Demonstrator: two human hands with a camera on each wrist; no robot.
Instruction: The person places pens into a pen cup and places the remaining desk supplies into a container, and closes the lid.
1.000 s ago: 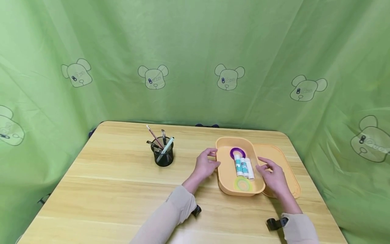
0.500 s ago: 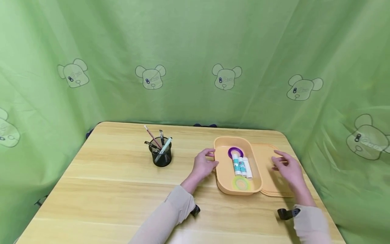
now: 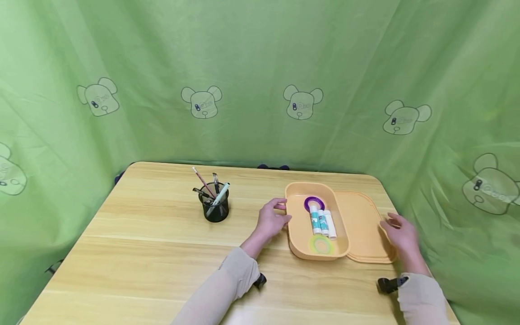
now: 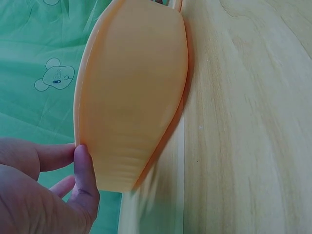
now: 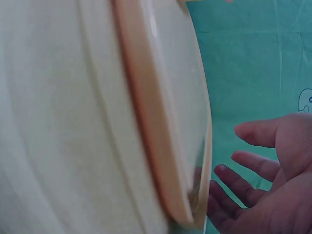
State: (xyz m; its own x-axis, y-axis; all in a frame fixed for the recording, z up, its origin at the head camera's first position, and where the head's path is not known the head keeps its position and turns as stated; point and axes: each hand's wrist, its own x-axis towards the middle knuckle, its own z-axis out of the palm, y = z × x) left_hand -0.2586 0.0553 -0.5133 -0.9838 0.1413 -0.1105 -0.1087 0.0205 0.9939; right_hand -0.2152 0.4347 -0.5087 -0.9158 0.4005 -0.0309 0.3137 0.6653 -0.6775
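Note:
An orange plastic box lies on the table, its cavity facing up. Inside it are white-and-teal glue sticks, a purple ring and a yellow-green ring. My left hand pinches the box's left rim; thumb and index finger meet at that rim in the left wrist view. To the right, the matching orange lid lies flat, partly under the box. My right hand is at the lid's right edge, its fingers spread and loosely bent with nothing between them.
A black mesh pen cup with pens and a pencil stands left of the box. Green curtains surround the wooden table at the back and sides.
My right hand has left the box's right side and moved right across the lid to its outer edge. The left hand has stayed on the box's left rim.

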